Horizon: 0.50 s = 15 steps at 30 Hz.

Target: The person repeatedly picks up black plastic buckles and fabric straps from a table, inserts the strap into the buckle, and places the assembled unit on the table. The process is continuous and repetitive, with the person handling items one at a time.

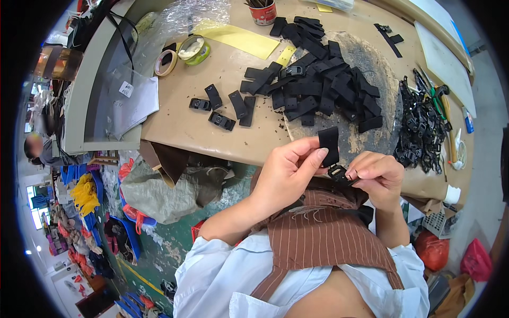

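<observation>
Close to the table's front edge, my left hand pinches a short black strap between thumb and fingers, its free end pointing up. At the strap's lower end sits a small black buckle. My right hand has its thumb and fingertips closed on the buckle's right side. Whether the strap is threaded through the buckle is too small to tell. Beyond my hands lies a heap of black straps, with one buckle piece on it. To the left are loose straps and two buckled pieces.
A tangle of black buckles lies on the right beside hand tools. Tape rolls, yellow paper and a red tin stand farther back. A grey sack is on the floor at left.
</observation>
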### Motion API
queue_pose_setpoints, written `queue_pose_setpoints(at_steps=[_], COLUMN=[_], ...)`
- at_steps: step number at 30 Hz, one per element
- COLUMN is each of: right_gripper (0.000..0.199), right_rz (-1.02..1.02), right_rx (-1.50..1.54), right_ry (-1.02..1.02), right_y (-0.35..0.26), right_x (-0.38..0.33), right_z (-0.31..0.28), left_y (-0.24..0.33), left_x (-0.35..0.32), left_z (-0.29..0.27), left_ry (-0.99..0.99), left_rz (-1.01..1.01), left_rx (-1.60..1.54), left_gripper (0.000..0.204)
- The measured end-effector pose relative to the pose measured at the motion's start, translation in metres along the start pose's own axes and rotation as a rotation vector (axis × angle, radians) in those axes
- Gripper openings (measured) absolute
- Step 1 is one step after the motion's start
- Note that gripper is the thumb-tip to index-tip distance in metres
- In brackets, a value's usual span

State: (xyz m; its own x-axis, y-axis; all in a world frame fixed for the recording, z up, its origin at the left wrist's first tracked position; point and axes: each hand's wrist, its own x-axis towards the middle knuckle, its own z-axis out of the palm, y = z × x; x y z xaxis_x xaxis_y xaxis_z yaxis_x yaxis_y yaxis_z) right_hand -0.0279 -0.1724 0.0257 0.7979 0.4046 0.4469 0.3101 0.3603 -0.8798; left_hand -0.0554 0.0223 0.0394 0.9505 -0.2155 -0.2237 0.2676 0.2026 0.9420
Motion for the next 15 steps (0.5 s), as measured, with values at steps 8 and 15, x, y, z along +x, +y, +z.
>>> queue_pose_setpoints(at_steps=[8, 15], right_gripper=[0.022, 0.02], right_rz=[0.008, 0.368], right_rx=[-0.06, 0.081], right_ry=[-0.041, 0.13], right_y=[0.002, 0.015], right_x=[0.0, -0.014], right_z=[-0.004, -0.006], left_y=[-0.003, -0.028], left_x=[-0.003, -0.007], left_z=[0.004, 0.015], left_ry=[-0.023, -0.012], left_rz=[0.029, -0.01], left_rx=[0.141, 0.111], left_gripper=[0.021, 0.025])
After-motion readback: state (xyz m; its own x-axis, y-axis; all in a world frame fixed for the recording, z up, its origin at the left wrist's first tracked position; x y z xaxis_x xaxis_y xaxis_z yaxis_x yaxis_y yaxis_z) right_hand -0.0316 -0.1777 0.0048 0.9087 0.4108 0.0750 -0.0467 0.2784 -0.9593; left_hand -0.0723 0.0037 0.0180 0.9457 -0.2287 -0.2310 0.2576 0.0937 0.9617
